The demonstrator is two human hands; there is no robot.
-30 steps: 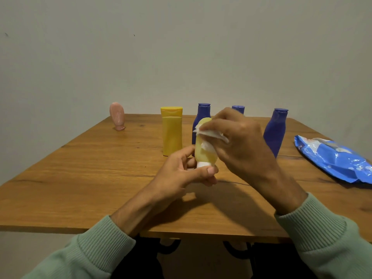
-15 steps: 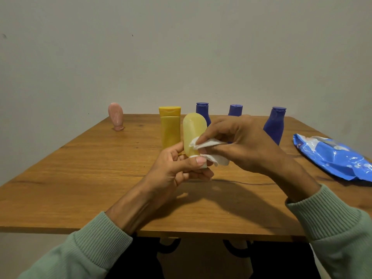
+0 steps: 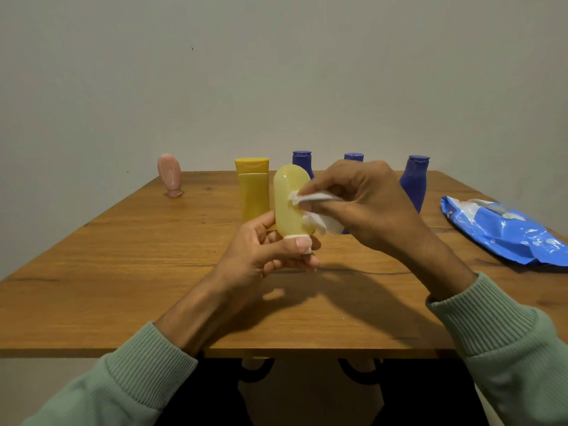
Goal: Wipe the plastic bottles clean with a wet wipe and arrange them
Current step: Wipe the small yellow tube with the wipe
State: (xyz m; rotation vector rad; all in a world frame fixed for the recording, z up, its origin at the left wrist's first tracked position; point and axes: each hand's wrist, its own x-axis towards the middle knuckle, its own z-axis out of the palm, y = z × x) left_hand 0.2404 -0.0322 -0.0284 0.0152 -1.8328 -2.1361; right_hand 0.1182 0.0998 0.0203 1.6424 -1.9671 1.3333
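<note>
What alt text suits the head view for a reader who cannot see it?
The left hand holds a pale yellow bottle cap-down over a wooden table while the right hand rubs it with a wet wipe. Five bottles stand behind; a blue wipes pack lies right.

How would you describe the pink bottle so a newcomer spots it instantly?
On the wooden table, look to the far left corner. The pink bottle stands there alone, narrow end down. It is the only pink one, well left of the yellow tube and the blue bottles.
</note>
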